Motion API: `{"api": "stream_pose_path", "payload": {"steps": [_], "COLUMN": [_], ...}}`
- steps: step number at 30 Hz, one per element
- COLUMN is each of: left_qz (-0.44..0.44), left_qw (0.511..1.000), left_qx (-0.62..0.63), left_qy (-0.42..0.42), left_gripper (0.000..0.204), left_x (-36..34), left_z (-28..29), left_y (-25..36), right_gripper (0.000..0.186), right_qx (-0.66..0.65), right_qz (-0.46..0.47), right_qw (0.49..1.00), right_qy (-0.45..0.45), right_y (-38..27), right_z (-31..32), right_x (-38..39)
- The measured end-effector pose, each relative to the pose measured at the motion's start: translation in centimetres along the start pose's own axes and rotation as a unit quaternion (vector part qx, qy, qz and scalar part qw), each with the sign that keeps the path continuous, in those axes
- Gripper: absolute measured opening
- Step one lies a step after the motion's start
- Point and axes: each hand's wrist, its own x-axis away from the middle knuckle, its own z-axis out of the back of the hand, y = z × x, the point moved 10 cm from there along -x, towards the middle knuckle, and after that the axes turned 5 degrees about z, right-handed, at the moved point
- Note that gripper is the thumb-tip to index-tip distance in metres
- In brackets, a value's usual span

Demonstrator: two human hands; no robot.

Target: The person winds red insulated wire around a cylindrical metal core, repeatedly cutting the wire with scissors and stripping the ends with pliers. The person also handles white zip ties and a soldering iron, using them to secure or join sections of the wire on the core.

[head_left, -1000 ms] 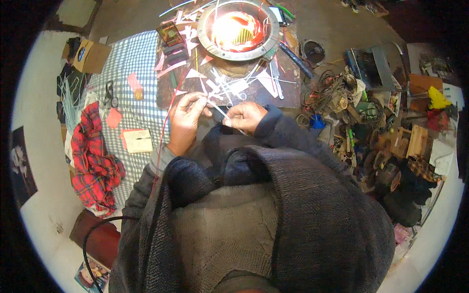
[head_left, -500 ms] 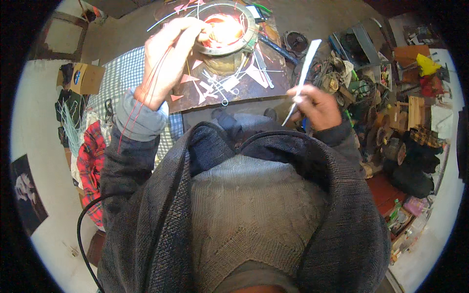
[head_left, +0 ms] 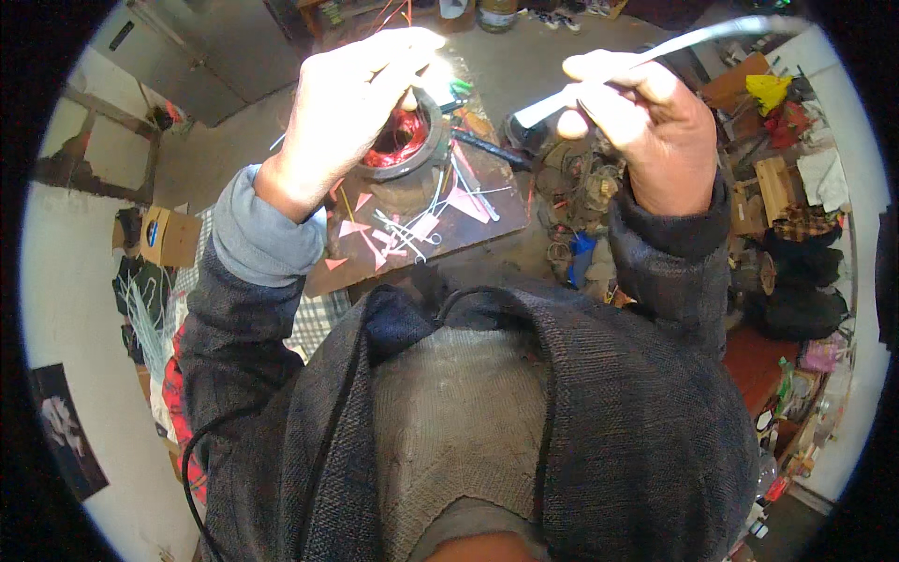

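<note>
My left hand (head_left: 342, 117) is raised over the table with its fingers pinched together. Thin red wires (head_left: 397, 13) stick up past its fingertips; the pinch itself is partly lost in glare. Just below that hand sits a motor stator (head_left: 433, 145), a grey metal ring with red wire windings (head_left: 397, 142) inside, partly covered by my fingers. My right hand (head_left: 660, 126) is up at the right, away from the stator. Between thumb and fingers it grips a long white flat strip (head_left: 545, 110), whose other end curves off to the upper right.
On the dark table (head_left: 501, 211) lie pink paper triangles (head_left: 468, 202), white sticks (head_left: 403, 232) and a dark-handled tool (head_left: 492, 148). A cardboard box (head_left: 170, 237) stands at the left. Cluttered coils and parts (head_left: 573, 192) fill the floor at the right.
My right hand has risen, bringing the white strip from upright to slanting up rightward. My left hand stays pinched; the red wires that hung along its wrist now show above the fingers. The view has tilted up.
</note>
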Motion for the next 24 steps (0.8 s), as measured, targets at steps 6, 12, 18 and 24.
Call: {"api": "stream_pose_path", "payload": {"steps": [6, 12, 18, 24], "left_qz": [0.023, -0.166, -0.122, -0.154], "left_qw": [0.999, 0.982, 0.989, 0.983], "left_qx": [0.014, -0.094, -0.060, -0.056], "left_qy": [-0.042, -0.017, -0.053, -0.080], "left_gripper": [0.027, 0.027, 0.029, 0.026], "left_x": [-1.0, -1.6, -1.9, -2.6], "left_z": [-1.3, -1.7, -2.6, -2.6], "left_y": [1.8, 4.9, 5.0, 7.7], "right_gripper": [0.013, 0.011, 0.012, 0.015], "right_qx": [-0.047, -0.017, -0.067, -0.103], "right_qz": [0.099, 0.127, 0.100, 0.144], "right_qw": [0.994, 0.989, 0.991, 0.984], "right_qy": [0.024, 0.070, 0.061, 0.012], "right_y": [-4.2, -5.8, -4.2, -3.3], "right_z": [0.0, -0.8, -1.1, -1.2], "right_x": [-3.1, -4.3, -4.8, -5.2]}}
